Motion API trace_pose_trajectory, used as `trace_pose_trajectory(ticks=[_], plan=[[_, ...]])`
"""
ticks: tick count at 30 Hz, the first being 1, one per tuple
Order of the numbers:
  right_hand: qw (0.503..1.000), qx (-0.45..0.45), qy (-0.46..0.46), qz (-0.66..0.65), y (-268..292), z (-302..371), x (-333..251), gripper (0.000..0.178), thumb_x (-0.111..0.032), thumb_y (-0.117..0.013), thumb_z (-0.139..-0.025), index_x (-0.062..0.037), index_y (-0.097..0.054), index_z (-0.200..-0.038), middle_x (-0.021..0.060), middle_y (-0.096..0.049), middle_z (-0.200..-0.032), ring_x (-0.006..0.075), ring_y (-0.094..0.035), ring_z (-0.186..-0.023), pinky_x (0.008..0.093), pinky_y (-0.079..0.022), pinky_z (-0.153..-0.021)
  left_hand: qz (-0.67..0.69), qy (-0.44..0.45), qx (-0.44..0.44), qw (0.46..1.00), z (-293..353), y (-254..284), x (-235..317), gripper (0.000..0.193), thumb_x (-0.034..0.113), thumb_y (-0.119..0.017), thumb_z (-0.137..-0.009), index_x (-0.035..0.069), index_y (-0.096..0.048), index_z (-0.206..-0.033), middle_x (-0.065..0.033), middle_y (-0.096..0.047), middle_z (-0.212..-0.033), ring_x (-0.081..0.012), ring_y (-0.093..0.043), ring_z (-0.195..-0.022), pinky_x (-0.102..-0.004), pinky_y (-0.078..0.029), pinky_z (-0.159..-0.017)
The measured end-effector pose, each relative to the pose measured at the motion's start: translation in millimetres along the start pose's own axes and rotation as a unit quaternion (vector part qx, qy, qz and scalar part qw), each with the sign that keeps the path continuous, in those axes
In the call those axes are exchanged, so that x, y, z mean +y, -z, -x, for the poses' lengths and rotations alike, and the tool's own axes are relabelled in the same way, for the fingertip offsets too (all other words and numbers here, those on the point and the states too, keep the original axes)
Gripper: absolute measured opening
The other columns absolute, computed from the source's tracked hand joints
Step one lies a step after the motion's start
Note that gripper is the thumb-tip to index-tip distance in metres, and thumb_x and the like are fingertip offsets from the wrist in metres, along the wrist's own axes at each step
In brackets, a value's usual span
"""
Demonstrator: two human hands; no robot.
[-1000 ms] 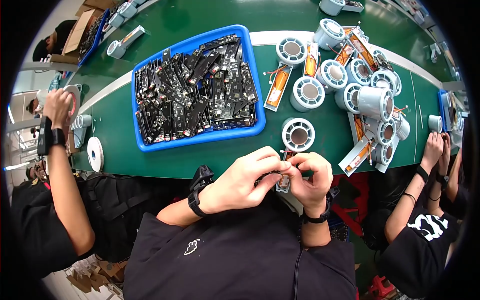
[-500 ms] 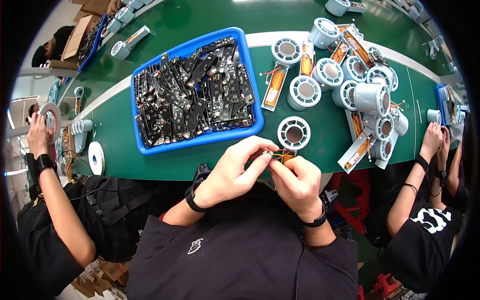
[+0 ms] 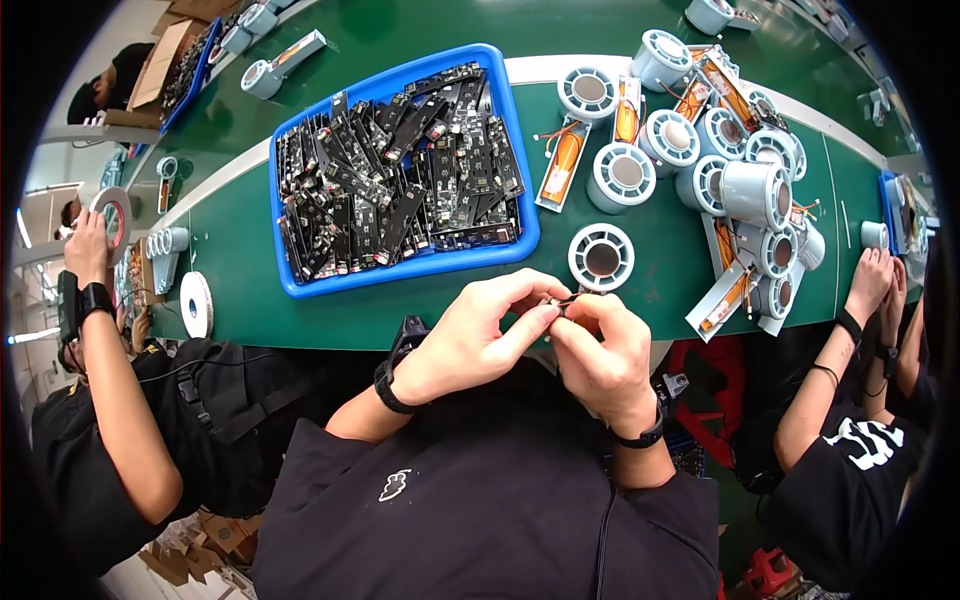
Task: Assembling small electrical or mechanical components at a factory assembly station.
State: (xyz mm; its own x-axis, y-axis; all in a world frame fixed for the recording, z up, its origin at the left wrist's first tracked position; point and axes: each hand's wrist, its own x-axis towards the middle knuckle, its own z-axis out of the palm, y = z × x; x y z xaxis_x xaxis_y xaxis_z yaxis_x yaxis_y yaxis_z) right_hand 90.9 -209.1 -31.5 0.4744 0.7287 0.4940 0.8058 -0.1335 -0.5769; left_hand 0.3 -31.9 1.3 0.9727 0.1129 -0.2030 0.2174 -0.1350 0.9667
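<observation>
Just past the table's near edge, my left hand [image 3: 478, 335] pinches a tiny pale connector [image 3: 553, 304] between thumb and forefinger. Meeting it there, my right hand [image 3: 612, 362] has its thumb and forefinger pressed together on thin red and dark wires [image 3: 571, 298] beside the connector. Fingers cover most of both parts. Right beyond my fingertips lies a pale blue round housing [image 3: 601, 258] with a slotted rim and a brown centre. Its lower part is hidden behind my right hand.
A blue tray [image 3: 408, 270] heaped with black circuit boards stands ahead on the left. To the right, several pale blue housings [image 3: 756, 195] with orange batteries are piled up. A white tape roll [image 3: 196, 305] stands at the left. Co-workers' hands [image 3: 872, 280] are at the far right and far left.
My right hand's fingers have closed in around the wires, and the orange battery seen between my hands is now covered. The whole view has shifted slightly.
</observation>
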Motion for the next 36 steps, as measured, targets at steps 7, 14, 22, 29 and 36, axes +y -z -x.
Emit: trace_pose_trajectory(ticks=[7,14,22,29,36], plan=[[0.96,0.127,-0.148,-0.2,4,13,9,0.024,0.011,-0.076,-0.074,-0.0005,-0.073,-0.095,0.0132,-0.073,-0.091,0.0281,-0.072,-0.074,0.0342,-0.058,-0.062,-0.197,-0.178,0.033,0.964,-3,8,0,0.036,-0.002,-0.079,-0.083,0.002,-0.07,-0.117,-0.0113,-0.072,-0.11,-0.0263,-0.069,-0.102,-0.0362,-0.056,-0.09],[0.982,0.067,-0.095,-0.147,3,6,11,0.02,0.01,-0.076,-0.08,0.0019,-0.073,-0.098,0.0137,-0.071,-0.09,0.0276,-0.071,-0.073,0.033,-0.057,-0.063,-0.186,-0.238,0.04,0.952,-6,-2,-16,0.041,-0.004,-0.082,-0.076,0.003,-0.072,-0.115,-0.0104,-0.072,-0.114,-0.0302,-0.068,-0.104,-0.0386,-0.057,-0.091],[0.986,0.054,-0.07,-0.142,7,5,14,0.016,0.007,-0.077,-0.08,0.0026,-0.072,-0.095,0.0142,-0.07,-0.09,0.0273,-0.069,-0.072,0.0341,-0.055,-0.063,-0.172,-0.222,0.036,0.959,-4,-6,-19,0.041,-0.004,-0.081,-0.077,0.003,-0.072,-0.116,-0.0118,-0.072,-0.117,-0.0314,-0.068,-0.11,-0.0399,-0.057,-0.095],[0.994,0.049,-0.059,-0.084,10,3,11,0.019,0.004,-0.075,-0.077,-0.0018,-0.073,-0.095,0.0092,-0.07,-0.089,0.0277,-0.067,-0.071,0.0373,-0.054,-0.062,-0.148,-0.218,0.046,0.964,-6,-10,-18,0.041,-0.003,-0.081,-0.078,0.003,-0.071,-0.117,-0.012,-0.073,-0.117,-0.0313,-0.068,-0.111,-0.0402,-0.057,-0.096],[0.99,0.041,-0.082,-0.106,10,3,8,0.016,0.004,-0.073,-0.08,-0.0005,-0.072,-0.095,0.0104,-0.072,-0.092,0.0272,-0.069,-0.074,0.0359,-0.055,-0.065,-0.155,-0.253,0.059,0.953,-7,-11,-19,0.039,-0.001,-0.083,-0.077,0.004,-0.074,-0.115,-0.0117,-0.074,-0.115,-0.0312,-0.07,-0.108,-0.0414,-0.057,-0.096]])
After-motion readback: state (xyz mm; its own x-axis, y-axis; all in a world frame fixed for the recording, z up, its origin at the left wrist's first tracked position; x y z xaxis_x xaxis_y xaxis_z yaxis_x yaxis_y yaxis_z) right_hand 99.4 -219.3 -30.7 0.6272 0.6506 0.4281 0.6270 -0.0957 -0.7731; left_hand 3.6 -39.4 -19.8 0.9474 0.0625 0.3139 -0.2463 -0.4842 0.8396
